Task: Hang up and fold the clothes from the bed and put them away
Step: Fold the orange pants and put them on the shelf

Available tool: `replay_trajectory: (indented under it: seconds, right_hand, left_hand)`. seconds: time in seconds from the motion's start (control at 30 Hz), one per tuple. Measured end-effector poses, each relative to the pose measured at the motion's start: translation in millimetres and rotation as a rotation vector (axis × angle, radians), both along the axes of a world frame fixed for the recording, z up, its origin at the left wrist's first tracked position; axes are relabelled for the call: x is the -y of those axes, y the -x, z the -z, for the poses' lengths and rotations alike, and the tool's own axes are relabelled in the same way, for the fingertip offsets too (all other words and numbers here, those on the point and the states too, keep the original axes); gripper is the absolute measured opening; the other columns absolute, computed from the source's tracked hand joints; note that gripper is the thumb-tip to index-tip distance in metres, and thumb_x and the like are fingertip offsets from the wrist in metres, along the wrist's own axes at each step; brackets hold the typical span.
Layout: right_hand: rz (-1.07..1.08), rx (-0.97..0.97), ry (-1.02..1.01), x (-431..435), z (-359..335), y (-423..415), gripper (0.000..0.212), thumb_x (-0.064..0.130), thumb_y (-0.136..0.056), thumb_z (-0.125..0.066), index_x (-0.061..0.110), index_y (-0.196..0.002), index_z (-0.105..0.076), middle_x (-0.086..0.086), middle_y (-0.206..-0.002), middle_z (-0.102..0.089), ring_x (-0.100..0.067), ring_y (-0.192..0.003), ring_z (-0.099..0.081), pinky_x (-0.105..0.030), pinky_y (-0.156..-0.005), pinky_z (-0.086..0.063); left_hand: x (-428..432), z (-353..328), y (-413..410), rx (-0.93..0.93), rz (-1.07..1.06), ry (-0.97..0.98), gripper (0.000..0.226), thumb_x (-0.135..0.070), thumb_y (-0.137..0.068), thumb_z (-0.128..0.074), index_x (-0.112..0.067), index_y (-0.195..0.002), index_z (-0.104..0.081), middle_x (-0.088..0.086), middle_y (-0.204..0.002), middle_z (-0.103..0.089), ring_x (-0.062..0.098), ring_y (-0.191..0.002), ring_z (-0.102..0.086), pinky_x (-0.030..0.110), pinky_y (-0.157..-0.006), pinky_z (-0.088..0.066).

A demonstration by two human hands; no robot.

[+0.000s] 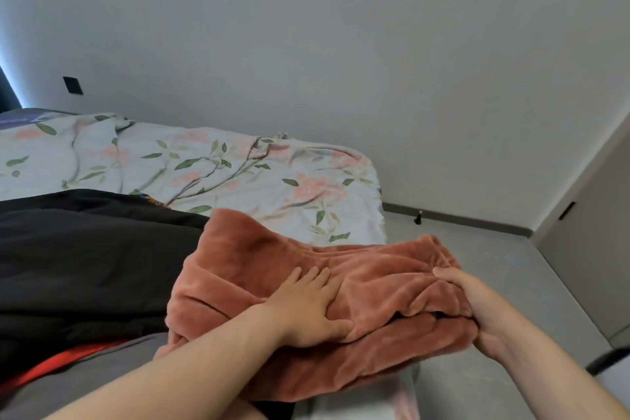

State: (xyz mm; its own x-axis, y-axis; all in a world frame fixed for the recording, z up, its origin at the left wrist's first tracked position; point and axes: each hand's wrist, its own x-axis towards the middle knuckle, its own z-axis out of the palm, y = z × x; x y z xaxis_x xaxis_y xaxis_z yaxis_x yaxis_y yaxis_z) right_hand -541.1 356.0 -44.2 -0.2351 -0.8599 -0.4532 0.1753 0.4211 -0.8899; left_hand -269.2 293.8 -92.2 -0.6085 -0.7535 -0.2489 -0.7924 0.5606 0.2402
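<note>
Plush rust fleece garment (pixel 341 283) — soft, matt, crumpled floral cotton bedsheet (pixel 238 167), smooth black quilted jacket (pixel 85 249)

Rust-orange plush garment (pixel 358 286), folded in thick layers, rumpled, lying at the bed's (pixel 238 174) near corner

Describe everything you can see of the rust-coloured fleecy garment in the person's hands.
The garment is rust-orange, thick and plush, like fleece, with soft ridges and creases. It is folded into several layers, a wide bundle; its type cannot be told. It sits at the near edge of the bed, its left end beside the black clothing. The left hand presses flat on top, thumb at a fold; the right hand grips the layered right edge.
</note>
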Motion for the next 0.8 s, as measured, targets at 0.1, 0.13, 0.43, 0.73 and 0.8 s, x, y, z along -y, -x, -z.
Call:
replay_trajectory:
  seconds: [0.1, 0.13, 0.43, 0.73, 0.8]
  right_hand:
    - [-0.025, -0.051, 0.019, -8.0, -12.3, 0.5, 0.039, 0.028, -0.089, -0.067, 0.003, -0.119, -0.069, -0.023, -0.110, -0.072, -0.034, -0.099, -0.072, -0.044, -0.093, -0.054]
    - [-0.052, -0.064, 0.032, -10.0, -17.0, -2.0, 0.040, 0.028, -0.087, -0.068, 0.007, -0.121, -0.068, -0.019, -0.109, -0.074, -0.032, -0.100, -0.072, -0.042, -0.093, -0.054]
    - [-0.115, -0.008, 0.339, -0.6, -59.6, -107.6, 0.063, 0.023, -0.071, -0.085, 0.019, -0.127, -0.056, -0.001, -0.110, -0.075, -0.015, -0.099, -0.073, -0.027, -0.079, -0.057]
    - [-0.273, 0.208, 0.359, 17.2, -47.8, -219.6, 0.034, 0.021, -0.102, -0.049, 0.022, -0.136, -0.050, -0.004, -0.114, -0.066, -0.015, -0.075, -0.061, -0.030, -0.076, -0.050]
    - [-0.247, 0.272, 0.306, 20.7, -40.7, -231.6, 0.027, 0.016, -0.104, -0.041, 0.023, -0.130, -0.045, -0.006, -0.112, -0.067, -0.019, -0.076, -0.065, -0.032, -0.075, -0.054]
  left_hand:
    - [1.2, -2.8, 6.8, -0.044, 0.028, -0.071, 0.098, -0.074, -0.083, -0.042, -0.031, -0.158, 0.003, -0.002, -0.166, 0.007, 0.014, -0.152, 0.010, 0.035, -0.119, 0.011]
    - [-1.2, -5.2, 5.5, -0.103, 0.014, -0.119, 0.095, -0.069, -0.081, -0.048, -0.033, -0.158, -0.004, -0.002, -0.166, 0.001, 0.015, -0.153, 0.005, 0.033, -0.120, 0.008]
    - [-15.3, -74.8, -25.6, -1.451, -0.729, -0.804, 0.043, -0.046, -0.097, -0.049, -0.008, -0.106, -0.067, 0.011, -0.085, -0.068, 0.021, -0.069, -0.064, 0.031, -0.063, -0.051]
    - [-20.8, -119.8, -105.1, -1.199, -0.711, -0.485, 0.050, -0.032, -0.105, -0.041, 0.003, -0.140, -0.048, 0.022, -0.129, -0.061, 0.040, -0.119, -0.058, 0.045, -0.102, -0.047]
    - [-20.7, -119.6, -113.8, -1.034, -0.813, -0.398, 0.052, -0.050, -0.089, -0.063, -0.008, -0.119, -0.067, 0.014, -0.110, -0.073, 0.030, -0.104, -0.069, 0.046, -0.096, -0.052]
